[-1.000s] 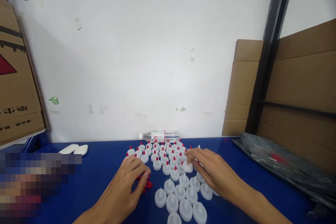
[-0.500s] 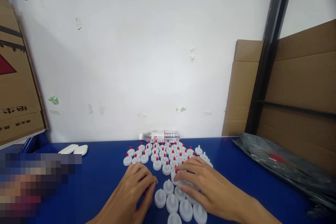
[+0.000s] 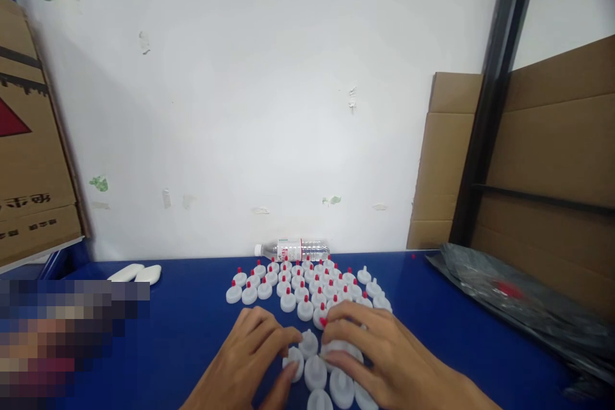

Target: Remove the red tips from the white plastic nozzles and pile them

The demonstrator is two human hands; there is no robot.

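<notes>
Many white round nozzle caps stand on the blue table; those at the back mostly carry small red tips. The front caps, such as one white nozzle cap (image 3: 315,373), show bare nozzles. My left hand (image 3: 250,349) has its thumb and index finger on either side of the leftmost front nozzle cap (image 3: 294,364), touching it. My right hand (image 3: 379,346) curls over the front group and hides several caps. A small red tip (image 3: 323,321) shows at its index fingertip, the fingers bent around it. What lies under its palm is hidden.
A clear plastic bottle (image 3: 293,250) lies behind the caps against the wall. Two white oval objects (image 3: 148,275) rest at the left. Dark plastic bags (image 3: 500,295) lie at the right, before cardboard (image 3: 552,141). A printed carton (image 3: 33,141) stands at left.
My left hand has moved right and its thumb has spread onto a front cap. My right hand has drawn slightly back toward me, uncovering red-tipped caps behind it.
</notes>
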